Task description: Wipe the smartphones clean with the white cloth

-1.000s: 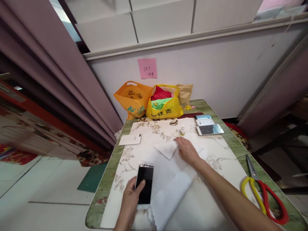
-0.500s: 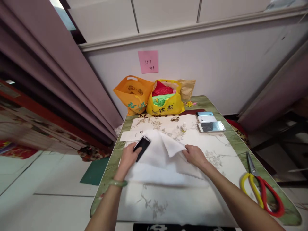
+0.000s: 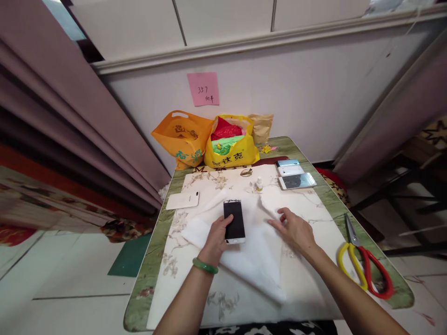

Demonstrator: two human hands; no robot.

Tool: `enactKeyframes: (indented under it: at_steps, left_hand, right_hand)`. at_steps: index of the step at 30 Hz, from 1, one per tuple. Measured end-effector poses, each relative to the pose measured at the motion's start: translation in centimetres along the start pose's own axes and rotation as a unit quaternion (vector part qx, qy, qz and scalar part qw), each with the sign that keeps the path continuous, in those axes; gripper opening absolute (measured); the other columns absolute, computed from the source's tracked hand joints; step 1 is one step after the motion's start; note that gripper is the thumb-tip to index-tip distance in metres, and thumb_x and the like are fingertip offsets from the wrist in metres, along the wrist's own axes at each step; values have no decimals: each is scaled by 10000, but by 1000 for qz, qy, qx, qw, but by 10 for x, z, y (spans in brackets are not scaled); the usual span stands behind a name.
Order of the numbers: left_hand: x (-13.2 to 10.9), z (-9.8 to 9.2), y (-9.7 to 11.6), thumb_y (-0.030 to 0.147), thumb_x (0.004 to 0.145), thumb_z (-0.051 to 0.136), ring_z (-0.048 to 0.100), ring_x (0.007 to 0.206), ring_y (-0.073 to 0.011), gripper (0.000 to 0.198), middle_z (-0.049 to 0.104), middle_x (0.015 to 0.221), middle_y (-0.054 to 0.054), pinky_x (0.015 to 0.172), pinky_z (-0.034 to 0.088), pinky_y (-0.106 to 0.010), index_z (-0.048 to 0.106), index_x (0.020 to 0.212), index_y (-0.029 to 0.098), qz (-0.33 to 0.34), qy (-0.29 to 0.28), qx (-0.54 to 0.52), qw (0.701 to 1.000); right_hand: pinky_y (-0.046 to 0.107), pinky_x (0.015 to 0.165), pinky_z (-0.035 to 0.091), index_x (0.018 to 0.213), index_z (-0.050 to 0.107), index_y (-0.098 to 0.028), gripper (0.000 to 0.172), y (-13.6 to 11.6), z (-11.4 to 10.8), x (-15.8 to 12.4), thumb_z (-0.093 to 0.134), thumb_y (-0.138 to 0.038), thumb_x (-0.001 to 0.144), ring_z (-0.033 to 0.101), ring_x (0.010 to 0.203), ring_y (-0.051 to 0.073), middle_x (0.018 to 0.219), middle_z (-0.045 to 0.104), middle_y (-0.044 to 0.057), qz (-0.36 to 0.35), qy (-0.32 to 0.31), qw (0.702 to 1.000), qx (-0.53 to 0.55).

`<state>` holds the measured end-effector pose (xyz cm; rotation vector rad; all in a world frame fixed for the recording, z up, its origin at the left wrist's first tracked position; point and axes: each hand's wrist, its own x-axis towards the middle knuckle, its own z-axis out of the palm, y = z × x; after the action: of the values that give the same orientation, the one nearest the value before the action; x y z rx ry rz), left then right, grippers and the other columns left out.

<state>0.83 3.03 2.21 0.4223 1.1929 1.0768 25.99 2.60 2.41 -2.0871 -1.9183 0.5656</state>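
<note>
My left hand (image 3: 217, 237) is closed on a white-framed smartphone (image 3: 234, 221) with a dark screen, thumb lying over its left edge. Marks that look like damage run along the phone's top end. Under the phone a white cloth (image 3: 256, 260) is spread at an angle, one corner toward me. My right hand (image 3: 295, 230) is just right of the cloth, thumb and fingers apart, near a raised fold of it; I see nothing gripped there. On the left lies a white phone back cover (image 3: 183, 200).
Scissors (image 3: 359, 260) with yellow and red handles lie at the right. Several phones (image 3: 296, 181) rest at the back right, near a small bottle (image 3: 259, 183) and glasses (image 3: 246, 172). An orange bag (image 3: 185, 135), a yellow bag (image 3: 232, 156) and a brown pouch (image 3: 261, 128) stand along the wall.
The phone has moved right over the cloth and turned more upright. My right hand has let go of the cloth's edge, and the cloth now lies turned and lower.
</note>
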Motion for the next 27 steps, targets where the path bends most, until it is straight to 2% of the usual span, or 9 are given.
enactKeyframes:
  at_steps: [2, 7, 12, 14, 16, 18, 22, 25, 27]
  left_hand:
    - [11, 2, -8, 324, 686, 767, 679, 752, -216, 288, 739, 863, -82, 721, 551, -348, 681, 903, 156, -3, 13, -31, 999]
    - [25, -1, -13, 323, 770, 690, 685, 769, -208, 262, 732, 865, -88, 742, 550, -344, 671, 942, 126, 13, 17, -91, 996]
    - [19, -7, -24, 334, 739, 736, 682, 812, -195, 330, 729, 911, -79, 782, 532, -314, 670, 991, 132, 71, -49, -93, 992]
    - [16, -7, -28, 371, 746, 728, 678, 818, -196, 349, 729, 925, -84, 776, 524, -311, 671, 988, 126, 89, -45, -86, 991]
    - [15, -5, -30, 396, 753, 715, 673, 807, -200, 356, 730, 908, -85, 758, 516, -311, 676, 978, 122, 97, -36, -73, 992]
    - [15, -4, -30, 400, 754, 709, 664, 799, -198, 331, 731, 872, -73, 746, 505, -305, 687, 938, 126, 97, -36, -67, 992]
    - [17, -7, -29, 430, 739, 703, 656, 837, -211, 327, 732, 846, -52, 772, 499, -310, 702, 908, 150, 70, -50, -99, 991]
    - [17, -12, -27, 533, 771, 635, 663, 894, -249, 437, 735, 858, -77, 823, 504, -353, 703, 965, 147, 12, -77, -132, 988]
    - [15, -15, -25, 555, 801, 598, 664, 932, -262, 470, 736, 894, -88, 858, 501, -367, 695, 1008, 145, -37, -109, -166, 979]
  right_hand:
    - [269, 567, 330, 1119, 534, -227, 513, -5, 3, 11, 513, -655, 836, 660, 777, 238, 879, 697, 59, -10, 5, 999, -40]
    - [255, 517, 225, 1003, 547, -226, 268, -9, 20, 21, 442, -467, 947, 626, 618, 191, 715, 676, 30, -36, 46, 994, -90]
    - [246, 506, 235, 797, 531, -215, 279, -12, 31, 11, 450, -441, 938, 525, 497, 144, 580, 576, -17, -93, 141, 986, -11]
    - [241, 516, 283, 814, 546, -211, 277, -22, 34, 7, 459, -447, 931, 496, 480, 130, 564, 543, -30, -122, 169, 976, 56]
    - [235, 534, 337, 925, 575, -198, 256, -38, 36, 2, 475, -434, 926, 492, 482, 121, 577, 542, -37, -149, 181, 963, 134]
    - [227, 550, 382, 1047, 586, -184, 277, -54, 39, -3, 495, -412, 920, 511, 496, 116, 602, 567, -34, -192, 151, 949, 201]
    - [221, 619, 465, 1099, 641, -224, 267, -75, 45, -7, 486, -372, 939, 609, 618, 126, 757, 677, 3, -296, 3, 917, 268]
    - [244, 710, 496, 1090, 662, -237, 271, -81, 47, -3, 452, -346, 959, 649, 767, 149, 918, 698, 41, -278, 37, 922, 266]
    - [252, 710, 499, 1127, 653, -248, 264, -84, 50, 3, 489, -337, 941, 644, 766, 151, 951, 681, 47, -281, 54, 933, 219]
